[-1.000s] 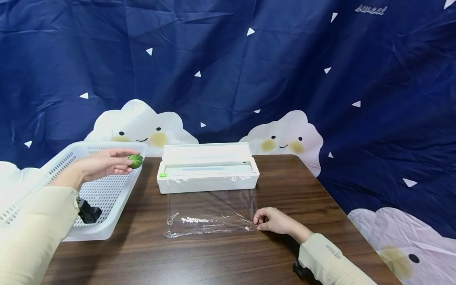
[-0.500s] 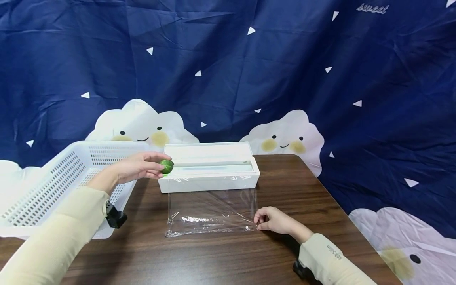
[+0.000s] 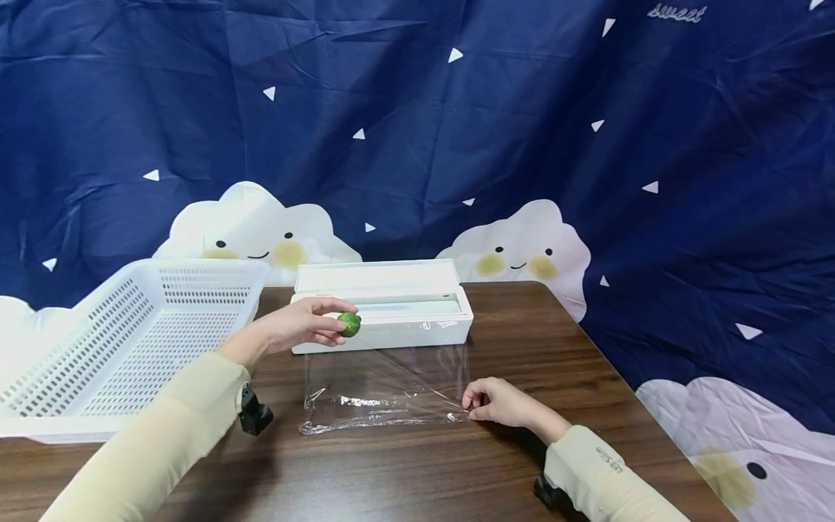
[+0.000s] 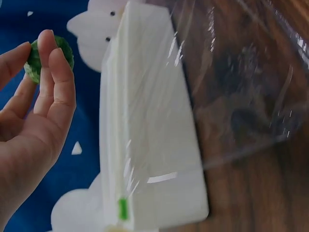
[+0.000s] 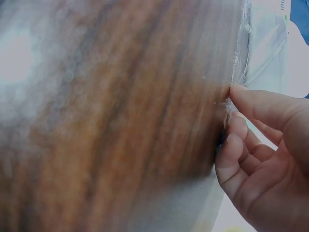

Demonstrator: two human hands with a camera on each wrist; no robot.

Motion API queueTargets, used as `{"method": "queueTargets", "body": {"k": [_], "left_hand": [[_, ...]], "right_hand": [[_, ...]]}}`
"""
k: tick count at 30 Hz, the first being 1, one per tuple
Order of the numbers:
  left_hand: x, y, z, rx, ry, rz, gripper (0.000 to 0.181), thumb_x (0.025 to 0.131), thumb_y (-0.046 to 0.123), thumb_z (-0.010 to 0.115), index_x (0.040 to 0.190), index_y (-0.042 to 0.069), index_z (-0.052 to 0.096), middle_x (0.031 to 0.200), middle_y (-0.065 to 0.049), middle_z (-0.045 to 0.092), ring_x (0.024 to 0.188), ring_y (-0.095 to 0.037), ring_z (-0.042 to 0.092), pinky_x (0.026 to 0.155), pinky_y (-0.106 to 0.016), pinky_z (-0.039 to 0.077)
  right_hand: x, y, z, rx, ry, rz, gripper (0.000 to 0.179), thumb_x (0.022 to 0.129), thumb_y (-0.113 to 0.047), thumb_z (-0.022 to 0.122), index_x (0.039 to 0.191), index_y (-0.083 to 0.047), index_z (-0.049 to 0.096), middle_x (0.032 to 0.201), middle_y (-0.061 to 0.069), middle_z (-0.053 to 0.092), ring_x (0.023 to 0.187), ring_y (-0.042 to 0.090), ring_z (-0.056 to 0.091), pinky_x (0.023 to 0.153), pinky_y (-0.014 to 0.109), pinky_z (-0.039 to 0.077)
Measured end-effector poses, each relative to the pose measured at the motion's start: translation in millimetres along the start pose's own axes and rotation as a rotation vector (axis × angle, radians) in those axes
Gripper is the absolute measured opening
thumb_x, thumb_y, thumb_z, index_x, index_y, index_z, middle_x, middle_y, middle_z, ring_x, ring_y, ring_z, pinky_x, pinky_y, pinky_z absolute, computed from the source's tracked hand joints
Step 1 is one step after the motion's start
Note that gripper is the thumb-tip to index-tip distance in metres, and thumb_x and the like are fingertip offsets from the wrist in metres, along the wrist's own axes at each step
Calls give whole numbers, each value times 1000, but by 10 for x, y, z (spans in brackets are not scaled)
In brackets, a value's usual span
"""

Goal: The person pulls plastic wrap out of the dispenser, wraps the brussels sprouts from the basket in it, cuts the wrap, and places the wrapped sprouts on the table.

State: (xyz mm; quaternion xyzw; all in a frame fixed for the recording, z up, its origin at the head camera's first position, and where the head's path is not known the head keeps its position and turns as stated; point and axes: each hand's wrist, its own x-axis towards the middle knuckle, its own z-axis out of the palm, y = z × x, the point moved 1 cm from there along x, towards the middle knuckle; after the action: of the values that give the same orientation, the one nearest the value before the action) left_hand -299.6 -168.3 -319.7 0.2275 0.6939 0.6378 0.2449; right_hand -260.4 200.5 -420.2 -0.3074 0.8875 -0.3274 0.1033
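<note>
In the head view my left hand [image 3: 293, 326] holds a small round green Brussels sprout [image 3: 349, 325] between thumb and fingertips, in front of the white cling film box [image 3: 417, 335]. The left wrist view shows the same Brussels sprout [image 4: 35, 65] partly hidden behind the fingers. A sheet of clear cling film [image 3: 385, 380] runs from the box toward me over the table. At the film's near right corner, my right hand [image 3: 505, 403] pinches the edge. In the right wrist view the film edge [image 5: 236, 60] meets the thumb and index finger.
The box's lid [image 3: 378, 275] stands raised at the back, with a roll inside. To the left lies a white perforated plastic basket [image 3: 244, 319]. Everything rests on a dark wooden table [image 3: 391, 478], and a blue cloth [image 3: 417, 109] with clouds hangs behind.
My left hand has carried the Brussels sprout rightward, from over the basket to the front of the box's left half. The right hand and the film have stayed in place.
</note>
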Motion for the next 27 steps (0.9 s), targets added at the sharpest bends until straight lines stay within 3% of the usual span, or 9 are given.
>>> {"method": "queueTargets", "body": {"k": [7, 13, 22, 27], "left_hand": [[208, -156, 263, -6, -40, -16, 48, 90, 2, 54, 131, -13, 35, 101, -13, 57, 79, -18, 63, 78, -34, 50], [354, -365, 502, -20, -96, -50, 46, 90, 1, 53, 131, -11, 37, 102, -16, 58, 82, -20, 62, 87, -45, 45], [442, -573, 665, -40, -78, -80, 45, 90, -3, 50, 131, -13, 36, 101, -17, 57, 76, -18, 62, 84, -46, 46], [488, -700, 705, -29, -29, -103, 43, 89, -4, 51, 130, -11, 40, 96, -16, 60, 75, -19, 63, 80, -41, 49]], "right_hand": [[2, -1, 0, 3, -2, 0, 14, 75, 3, 70, 79, -6, 60, 68, -5, 48, 64, 8, 45, 58, 22, 38], [-1, 0, -1, 5, -4, -3, 14, 75, 3, 70, 79, -5, 60, 67, -5, 48, 64, 8, 45, 57, 22, 38], [8, -2, 8, 7, -7, -1, 14, 75, 3, 70, 79, -5, 60, 68, -5, 48, 64, 9, 45, 57, 22, 38], [6, -3, 2, 2, -3, -2, 14, 75, 3, 70, 80, -6, 60, 68, -5, 48, 63, 8, 45, 57, 22, 38]]}}
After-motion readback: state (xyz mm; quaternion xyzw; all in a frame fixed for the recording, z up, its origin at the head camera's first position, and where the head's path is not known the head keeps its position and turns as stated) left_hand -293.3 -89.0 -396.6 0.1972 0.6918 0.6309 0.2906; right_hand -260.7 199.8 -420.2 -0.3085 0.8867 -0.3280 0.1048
